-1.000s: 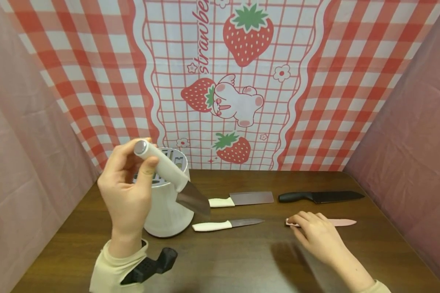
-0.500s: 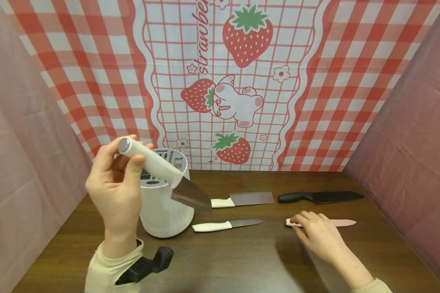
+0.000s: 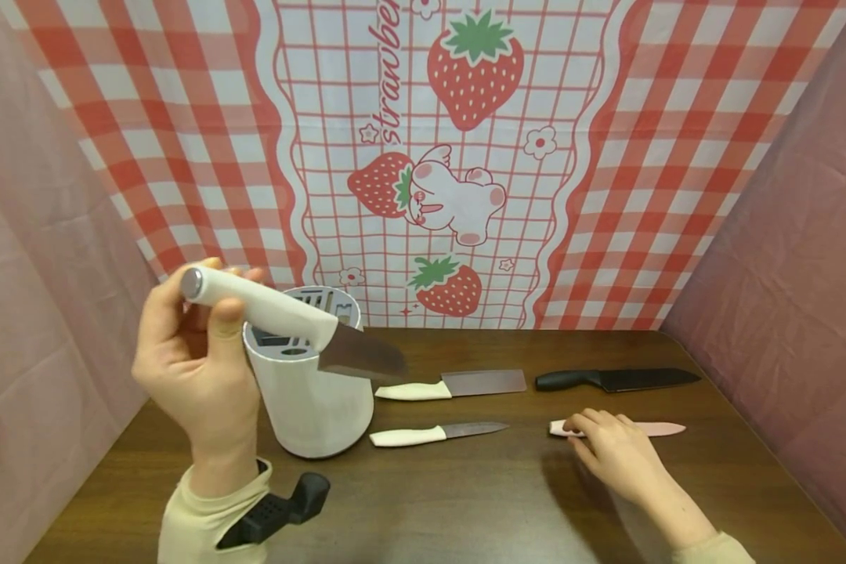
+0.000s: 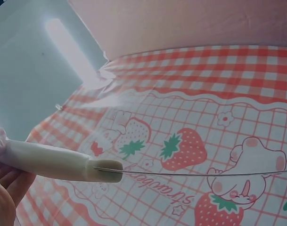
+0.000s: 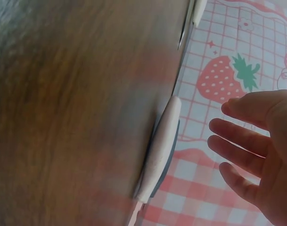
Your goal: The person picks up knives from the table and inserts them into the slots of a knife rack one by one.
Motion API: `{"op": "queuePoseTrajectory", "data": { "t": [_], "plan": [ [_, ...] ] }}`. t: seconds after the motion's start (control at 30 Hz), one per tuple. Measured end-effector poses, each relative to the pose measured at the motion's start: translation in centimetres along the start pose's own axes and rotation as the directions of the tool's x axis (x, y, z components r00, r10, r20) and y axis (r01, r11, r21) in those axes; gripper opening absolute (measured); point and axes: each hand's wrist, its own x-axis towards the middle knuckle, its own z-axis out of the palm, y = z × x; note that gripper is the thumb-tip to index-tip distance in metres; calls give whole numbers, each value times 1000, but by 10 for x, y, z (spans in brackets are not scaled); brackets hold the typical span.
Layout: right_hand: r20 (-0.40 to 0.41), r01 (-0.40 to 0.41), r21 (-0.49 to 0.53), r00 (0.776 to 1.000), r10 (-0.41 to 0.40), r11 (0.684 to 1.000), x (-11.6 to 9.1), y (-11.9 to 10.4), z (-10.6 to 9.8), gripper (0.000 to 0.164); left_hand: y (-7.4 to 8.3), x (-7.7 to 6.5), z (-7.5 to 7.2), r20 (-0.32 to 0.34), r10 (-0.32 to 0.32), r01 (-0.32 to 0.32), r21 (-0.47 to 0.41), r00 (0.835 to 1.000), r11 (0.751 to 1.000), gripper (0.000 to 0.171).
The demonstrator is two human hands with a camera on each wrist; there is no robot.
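Note:
My left hand grips a kitchen knife by its white handle, thumb on the near side. The knife is up in the air, its blade slanting down to the right in front of a white knife block with a slotted top. In the left wrist view the knife handle runs into a blade seen edge-on. My right hand hovers over a pink knife lying on the table. The right wrist view has its loosely bent fingers apart from the pink handle.
A cleaver with a white handle and a small white-handled knife lie right of the block. Behind the pink knife lies a black knife. A checked strawberry cloth hangs at the wooden table's back edge.
My left hand has moved left with the knife, which now tilts closer to level. More of the block's top and the cleaver's handle shows. My right hand has shifted slightly right.

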Motion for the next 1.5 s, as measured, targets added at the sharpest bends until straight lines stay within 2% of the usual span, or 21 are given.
{"op": "queuePoseTrajectory", "data": {
  "t": [0.27,0.47,0.63,0.8,1.03,1.27,1.4,1.5],
  "plan": [
    [43,-32,11,999,32,999,-1,3,6,17,2,4,2,-81,46,-48,-26,996,999,52],
    [35,-40,13,999,40,999,0,4,9,16,3,9,-1,-170,87,-94,-30,982,995,57],
    [53,-74,33,996,72,997,-1,6,11,16,2,12,-5,-202,123,-124,4,972,992,59],
    [83,-103,58,992,98,993,0,9,13,18,4,14,-7,-255,138,-134,34,957,990,63],
    [103,-120,74,988,113,990,1,10,17,20,4,20,-10,-346,137,-160,-40,928,986,70],
    [99,-113,75,989,106,991,2,10,19,23,3,29,-17,-358,243,-245,42,901,969,73],
    [101,-113,76,989,105,991,2,11,19,26,4,32,-21,-368,280,-263,98,887,960,74],
    [117,-122,79,987,113,989,1,11,19,28,4,33,-23,-356,307,-273,144,882,951,73]
  ]
}}
